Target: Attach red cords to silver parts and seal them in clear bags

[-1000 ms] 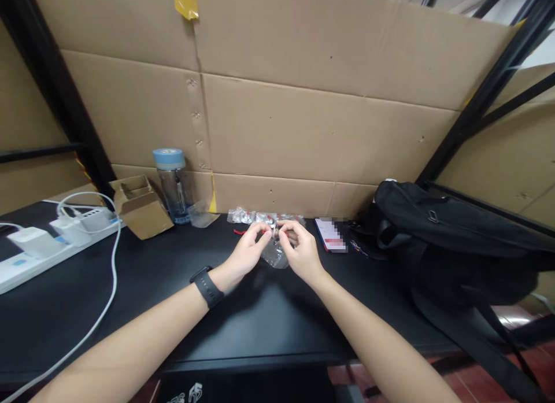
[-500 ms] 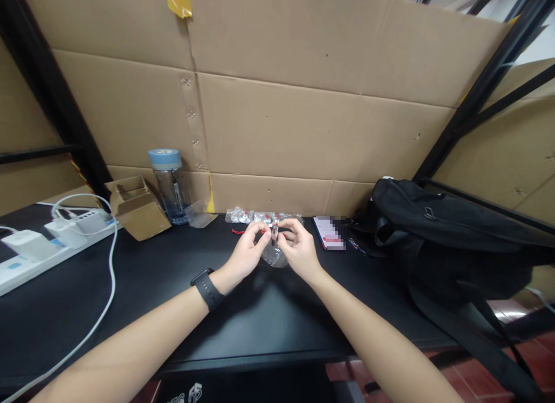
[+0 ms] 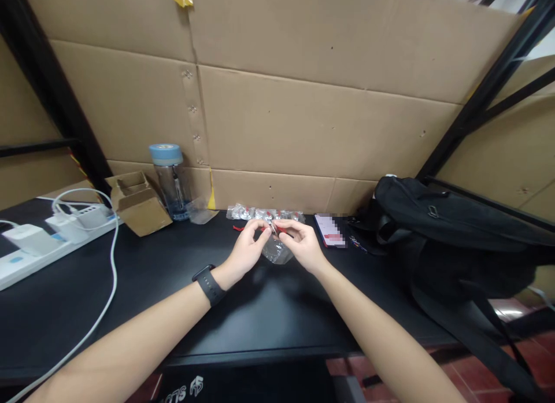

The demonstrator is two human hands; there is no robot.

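My left hand [image 3: 243,248] and my right hand [image 3: 306,248] meet over the middle of the black table. Thumbs and fingers of both pinch a small shiny piece [image 3: 273,227], mostly hidden by the fingertips, its exact kind too small to tell. Red cord [image 3: 237,228] shows just left of my left fingers, and a bit of red also shows by the right fingertips. Below the hands lies a crumpled clear plastic bag [image 3: 277,253]. Just behind them sits a row of several small clear packets [image 3: 265,214] with shiny contents and red bits.
A phone [image 3: 330,230] lies right of the hands, with a black backpack [image 3: 459,235] beyond it. At left are a blue-lidded bottle [image 3: 168,180], an open cardboard box [image 3: 141,209] and a white power strip [image 3: 26,267] with cables. A cardboard wall [image 3: 277,131] closes the back.
The small shiny piece has turned between my fingertips and shows less. My right fingers have shifted slightly over it. The camera view has tilted a little.
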